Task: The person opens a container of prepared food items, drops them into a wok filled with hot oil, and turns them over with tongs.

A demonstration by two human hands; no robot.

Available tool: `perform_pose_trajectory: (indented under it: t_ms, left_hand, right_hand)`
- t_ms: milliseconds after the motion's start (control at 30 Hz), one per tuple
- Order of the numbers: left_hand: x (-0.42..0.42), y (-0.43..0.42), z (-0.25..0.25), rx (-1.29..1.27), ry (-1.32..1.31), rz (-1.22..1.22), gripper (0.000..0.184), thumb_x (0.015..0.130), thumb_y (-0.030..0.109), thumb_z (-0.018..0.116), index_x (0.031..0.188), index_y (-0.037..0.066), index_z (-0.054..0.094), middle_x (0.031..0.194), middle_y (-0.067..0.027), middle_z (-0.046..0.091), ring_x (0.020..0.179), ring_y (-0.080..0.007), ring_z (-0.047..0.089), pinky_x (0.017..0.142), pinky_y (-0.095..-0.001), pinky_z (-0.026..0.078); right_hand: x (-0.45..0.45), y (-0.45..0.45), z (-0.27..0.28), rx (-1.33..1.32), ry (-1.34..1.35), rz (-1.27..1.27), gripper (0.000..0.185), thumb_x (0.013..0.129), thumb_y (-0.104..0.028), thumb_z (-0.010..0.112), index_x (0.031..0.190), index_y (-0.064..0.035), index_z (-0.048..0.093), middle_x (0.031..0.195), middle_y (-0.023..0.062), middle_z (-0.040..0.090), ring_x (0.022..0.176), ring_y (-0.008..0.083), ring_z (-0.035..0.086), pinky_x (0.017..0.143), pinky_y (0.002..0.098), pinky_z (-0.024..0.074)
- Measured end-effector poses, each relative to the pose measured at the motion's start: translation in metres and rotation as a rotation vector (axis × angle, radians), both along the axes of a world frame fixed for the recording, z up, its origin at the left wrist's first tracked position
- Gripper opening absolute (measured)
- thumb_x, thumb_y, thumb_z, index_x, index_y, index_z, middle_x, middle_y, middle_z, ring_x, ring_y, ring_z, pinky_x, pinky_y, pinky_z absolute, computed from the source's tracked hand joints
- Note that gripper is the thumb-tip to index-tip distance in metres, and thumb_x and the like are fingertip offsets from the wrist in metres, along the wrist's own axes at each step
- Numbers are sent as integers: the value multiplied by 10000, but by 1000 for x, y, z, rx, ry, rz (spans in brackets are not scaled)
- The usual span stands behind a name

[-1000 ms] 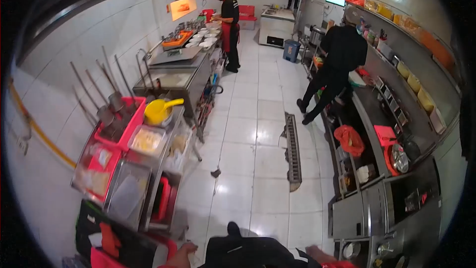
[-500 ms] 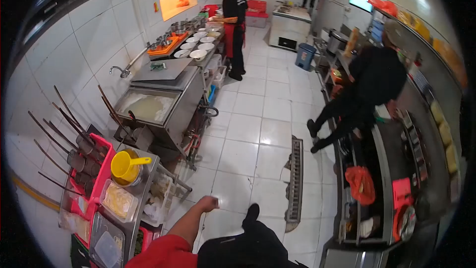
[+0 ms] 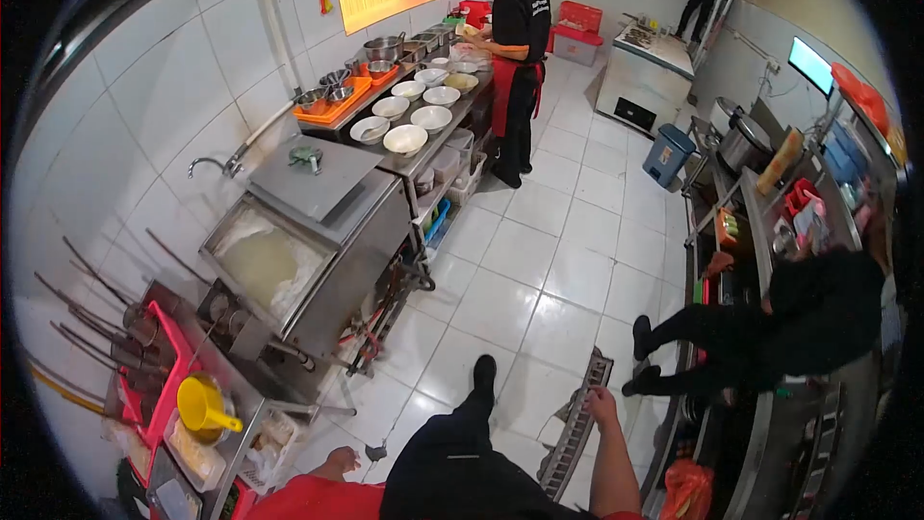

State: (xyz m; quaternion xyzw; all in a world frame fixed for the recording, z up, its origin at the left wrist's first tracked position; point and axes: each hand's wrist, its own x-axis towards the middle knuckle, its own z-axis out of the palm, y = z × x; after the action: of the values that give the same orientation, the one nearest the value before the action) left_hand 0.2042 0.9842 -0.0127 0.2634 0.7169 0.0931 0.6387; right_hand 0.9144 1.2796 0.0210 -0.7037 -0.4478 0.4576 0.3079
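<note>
My left hand (image 3: 339,462) hangs low beside my leg, empty, its fingers loosely apart. To its left stands a steel bench holding a yellow long-handled dipper (image 3: 204,404), a plastic tub of pale food (image 3: 195,453) and a white basket (image 3: 269,450). My right hand (image 3: 602,406) hangs over the tiled floor, with the metal drain grate (image 3: 575,429) below it in view; it holds nothing, fingers slightly bent and apart. Neither hand touches any of these things.
A steel basin of cloudy liquid (image 3: 260,265) stands left, beyond a pink crate (image 3: 171,356). White bowls (image 3: 405,140) line the counter, where a co-worker (image 3: 520,48) in a red apron stands. Another person (image 3: 818,318) leans at the right-hand shelves. A blue bin (image 3: 669,156) stands farther back.
My view has moved forward and turned left, bringing the basin and bowls nearer. My right hand has come into view. My left hand is lower. The person at right leans differently.
</note>
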Motion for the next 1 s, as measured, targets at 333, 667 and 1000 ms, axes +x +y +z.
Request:
perform_pose_trajectory:
  t_ms: [333,667,1000]
  left_hand:
    - [140,553,-16,273,-114,235,718,966,599,276,1264,-7,520,1136,-152,631,854,-211,629,747,-319,506]
    - [311,972,116,676,-112,71,494,992,505,323,1080,89,574,964,-73,650,790,-148,602,676,-305,471]
    - [268,948,18,-176,148,74,405,912,420,469,946,65,661,924,-94,702,718,-223,664,606,-432,508]
  right_hand:
    - [56,74,-3,-707,524,-305,274,947,-264,543,825,-22,588,646,128,563,529,267,564,445,413,456]
    - [62,382,12,-743,349,-114,306,854,-334,590,866,-28,608,766,141,612,584,300,595,532,409,493]
    - [282,784,-35,-511,154,195,397,761,-404,637,907,-35,629,887,155,660,638,334,627,619,405,531]
